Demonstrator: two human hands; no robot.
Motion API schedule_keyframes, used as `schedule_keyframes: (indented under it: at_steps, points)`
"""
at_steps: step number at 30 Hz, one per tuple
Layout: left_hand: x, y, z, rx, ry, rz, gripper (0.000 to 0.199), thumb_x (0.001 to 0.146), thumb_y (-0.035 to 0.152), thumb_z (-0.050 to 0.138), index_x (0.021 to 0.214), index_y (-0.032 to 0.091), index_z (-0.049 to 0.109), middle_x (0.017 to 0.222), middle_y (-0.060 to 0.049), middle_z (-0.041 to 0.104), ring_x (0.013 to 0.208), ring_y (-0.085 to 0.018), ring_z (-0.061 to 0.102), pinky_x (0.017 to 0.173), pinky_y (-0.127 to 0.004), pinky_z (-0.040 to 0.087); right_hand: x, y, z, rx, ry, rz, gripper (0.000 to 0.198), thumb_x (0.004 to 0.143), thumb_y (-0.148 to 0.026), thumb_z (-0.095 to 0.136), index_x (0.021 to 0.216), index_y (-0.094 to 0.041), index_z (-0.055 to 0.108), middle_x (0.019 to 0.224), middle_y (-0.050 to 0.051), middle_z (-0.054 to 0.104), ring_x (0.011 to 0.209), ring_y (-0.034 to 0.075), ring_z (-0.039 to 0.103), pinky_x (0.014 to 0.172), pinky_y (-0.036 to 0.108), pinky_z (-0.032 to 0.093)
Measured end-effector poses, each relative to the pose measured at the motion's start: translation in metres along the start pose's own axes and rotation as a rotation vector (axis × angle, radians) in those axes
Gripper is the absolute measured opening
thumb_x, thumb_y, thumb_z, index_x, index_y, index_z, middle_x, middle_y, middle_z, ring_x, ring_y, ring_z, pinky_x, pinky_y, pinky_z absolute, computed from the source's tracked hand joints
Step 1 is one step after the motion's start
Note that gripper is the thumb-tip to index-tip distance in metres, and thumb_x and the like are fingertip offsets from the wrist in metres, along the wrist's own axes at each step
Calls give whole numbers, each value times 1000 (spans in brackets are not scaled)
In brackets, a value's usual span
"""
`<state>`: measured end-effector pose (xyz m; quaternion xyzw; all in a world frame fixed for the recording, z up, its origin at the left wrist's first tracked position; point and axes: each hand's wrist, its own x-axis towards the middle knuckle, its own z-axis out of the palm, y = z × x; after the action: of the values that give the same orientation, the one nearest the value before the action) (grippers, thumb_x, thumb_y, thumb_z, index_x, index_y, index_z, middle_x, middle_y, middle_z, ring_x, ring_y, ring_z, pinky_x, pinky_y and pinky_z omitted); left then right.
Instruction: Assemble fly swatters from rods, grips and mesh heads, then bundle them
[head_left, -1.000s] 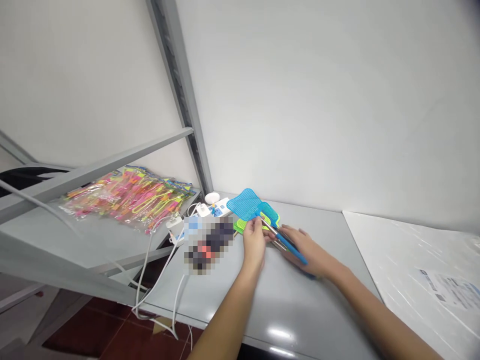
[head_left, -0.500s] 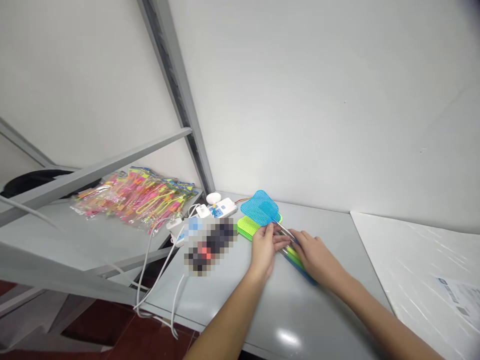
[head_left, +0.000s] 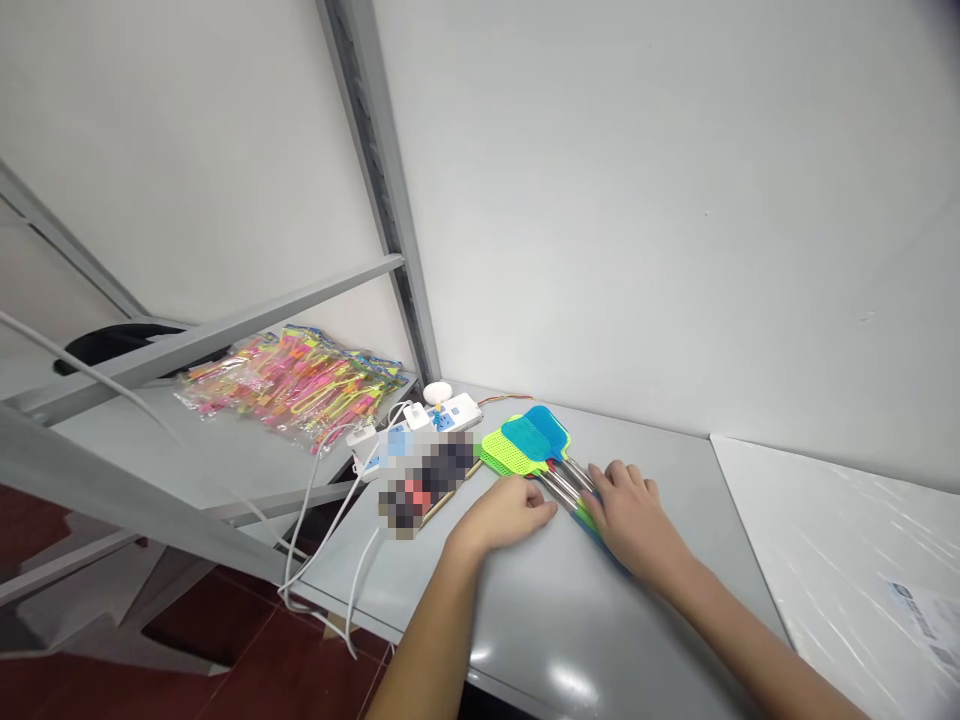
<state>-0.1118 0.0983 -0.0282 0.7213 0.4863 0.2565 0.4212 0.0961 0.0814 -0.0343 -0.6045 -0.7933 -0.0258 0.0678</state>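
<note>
A stack of fly swatters lies on the grey table, with a blue mesh swatter head over lime-green swatter heads. Their silvery shafts run down to the right beneath my right hand. That hand is closed over the blue and green handles, its fingers bent across them and its lower part covering the handle ends. Just left of the shafts, my left hand rests low over the table, fingers curled in, with nothing visible in it. A bit of red shows between the swatter heads.
Power strips with white cables stand left of the swatters, beside a blurred-out item. Bagged pink and yellow items lie on the left shelf. A metal post rises behind. A white wrapped panel lies right.
The top blue swatter has come down flush onto the stack. My left hand has let go and drawn back toward the lower left. The view has shifted slightly.
</note>
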Motion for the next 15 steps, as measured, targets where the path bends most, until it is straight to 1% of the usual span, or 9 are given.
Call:
schedule_keyframes:
  at_steps: [3, 5, 8, 11, 13, 15]
  points:
    - [1, 1, 7, 39, -61, 28, 17, 77, 28, 54, 66, 19, 64, 57, 2, 60, 52, -15, 50, 48, -25, 29, 5, -5, 0, 34, -27, 21, 62, 93, -61, 29, 128, -15, 51, 105, 16, 57, 99, 32, 50, 81, 44, 37]
    - [2, 1, 12, 56, -89, 44, 17, 77, 21, 50, 75, 19, 67, 61, 0, 64, 55, -16, 54, 49, -24, 33, 9, -9, 3, 56, -50, 29, 68, 91, -65, 31, 131, -13, 48, 107, 18, 57, 100, 33, 50, 81, 45, 38]
    - [4, -2, 16, 82, -123, 62, 25, 75, 12, 46, 80, 19, 69, 64, -2, 68, 58, -17, 59, 51, -25, 38, 13, -8, 9, 73, -61, 16, 65, 91, -62, 32, 132, -13, 46, 110, 19, 55, 102, 34, 50, 79, 45, 40]
    - [5, -3, 20, 114, -141, 85, 30, 75, 9, 45, 87, 19, 70, 67, -2, 70, 60, -18, 62, 53, -24, 41, 18, 4, 12, 100, -82, -55, 59, 93, -59, 32, 130, -16, 47, 110, 17, 53, 101, 31, 51, 81, 42, 42]
    - [5, -2, 24, 147, -118, 104, 29, 78, 10, 44, 90, 19, 69, 68, -2, 70, 62, -18, 63, 55, -25, 43, 23, 15, 12, 118, -100, -119, 57, 93, -59, 34, 132, -17, 45, 111, 15, 52, 100, 29, 52, 81, 40, 43]
    - [4, 0, 29, 193, -59, 125, 27, 83, 15, 45, 95, 19, 68, 72, -5, 70, 66, -21, 64, 58, -27, 44, 31, 28, 11, 129, -117, -188, 56, 93, -57, 37, 133, -18, 44, 112, 14, 52, 98, 27, 52, 80, 38, 44]
